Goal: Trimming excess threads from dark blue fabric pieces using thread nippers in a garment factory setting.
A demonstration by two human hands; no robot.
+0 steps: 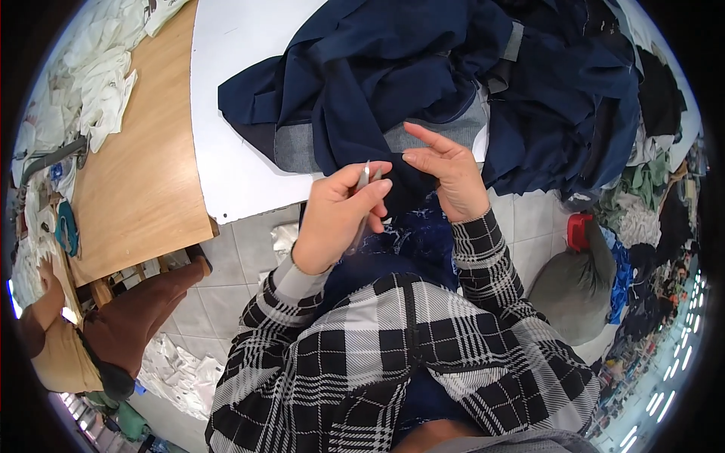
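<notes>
A small pair of metal thread snips [364, 178] is held in my left hand [332, 211], its blades pointing up between thumb and fingers. Most of the handle is hidden by the palm. To the right, my right hand [455, 175] is open, index finger and thumb apart. Its thumb tip is close to a fold of navy cloth [343, 121]. That cloth lies heaped on the white tabletop [234, 177] and hangs over its near edge between my hands. Grey pieces [298, 149] show along its border.
A wooden table [143, 158] with white garments [102, 90] adjoins on the left, where another person [128, 325] sits. More navy cloth [559, 113] is piled at the right. On the floor are white cloth [177, 374] and a grey-green sack-like bundle [574, 294] beside something red [579, 230].
</notes>
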